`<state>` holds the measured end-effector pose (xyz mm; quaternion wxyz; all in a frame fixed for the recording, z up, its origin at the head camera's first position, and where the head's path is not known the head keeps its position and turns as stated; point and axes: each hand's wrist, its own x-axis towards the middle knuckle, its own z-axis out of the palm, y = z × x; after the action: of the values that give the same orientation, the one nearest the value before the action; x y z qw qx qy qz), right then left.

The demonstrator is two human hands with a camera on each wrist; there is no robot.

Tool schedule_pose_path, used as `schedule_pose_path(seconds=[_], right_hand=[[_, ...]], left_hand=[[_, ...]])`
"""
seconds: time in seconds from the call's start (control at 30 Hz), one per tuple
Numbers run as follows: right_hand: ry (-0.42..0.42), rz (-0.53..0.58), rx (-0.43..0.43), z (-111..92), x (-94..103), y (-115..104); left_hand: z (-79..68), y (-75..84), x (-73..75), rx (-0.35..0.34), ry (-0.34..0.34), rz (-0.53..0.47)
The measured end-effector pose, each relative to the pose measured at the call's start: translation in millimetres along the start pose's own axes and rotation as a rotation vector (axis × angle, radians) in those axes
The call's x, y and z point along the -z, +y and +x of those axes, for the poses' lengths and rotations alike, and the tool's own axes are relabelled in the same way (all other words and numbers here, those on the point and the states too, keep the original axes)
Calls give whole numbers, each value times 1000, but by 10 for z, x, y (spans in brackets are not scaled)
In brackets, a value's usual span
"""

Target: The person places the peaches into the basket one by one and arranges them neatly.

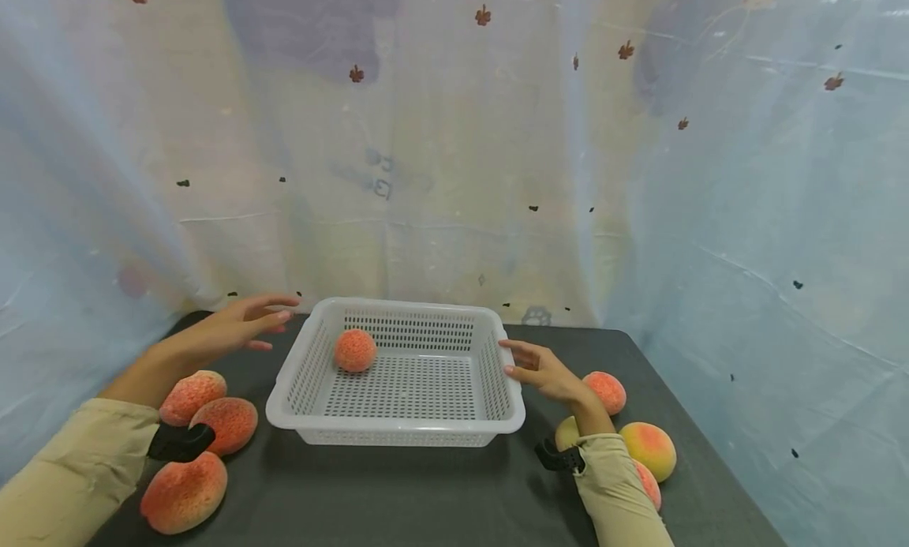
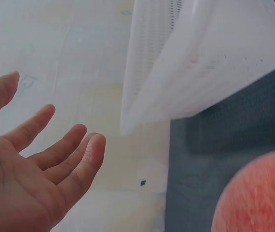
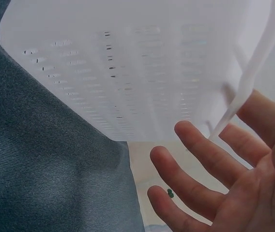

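A white plastic basket (image 1: 398, 435) with slotted walls stands in the middle of the dark table, holding one round, orange-red peach (image 1: 355, 350) in its left part. My left hand (image 1: 245, 324) hovers off the basket's left rim, fingers spread and nothing in them; the left wrist view shows a gap between these fingers (image 2: 95, 150) and the basket wall (image 2: 215, 72). At the basket's right rim is my right hand (image 1: 543, 371), its thumb and index finger touching the edge. In the right wrist view the other fingers (image 3: 210, 154) stay loosely extended beside the outer wall (image 3: 128, 72).
Beside my left forearm lie three reddish peaches, one nearest the front (image 1: 185, 493). Around my right forearm are several more fruits, among them a red one (image 1: 606, 392) and a yellow-red one (image 1: 649, 451). A pale patterned curtain (image 1: 440, 176) hangs behind the table (image 1: 398, 500).
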<state>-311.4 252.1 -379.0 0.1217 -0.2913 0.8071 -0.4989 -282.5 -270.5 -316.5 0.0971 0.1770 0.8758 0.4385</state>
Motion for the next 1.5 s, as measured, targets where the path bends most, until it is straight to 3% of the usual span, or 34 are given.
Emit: schedule_pose_path(seconds=[0.4, 0.7, 0.97, 1.23, 1.5], right_hand=[[15, -28, -11, 3, 11, 34], [3, -2, 2, 3, 23, 37], [1, 14, -8, 10, 22, 48], [4, 8, -18, 19, 7, 40], [2, 14, -10, 24, 3, 45]], left_hand=[[-364, -195, 129, -45, 101, 54], [-551, -467, 290, -16, 108, -12], [-689, -631, 344, -35, 120, -15], [-791, -789, 342, 64, 146, 17], [-876, -954, 363, 115, 167, 36]])
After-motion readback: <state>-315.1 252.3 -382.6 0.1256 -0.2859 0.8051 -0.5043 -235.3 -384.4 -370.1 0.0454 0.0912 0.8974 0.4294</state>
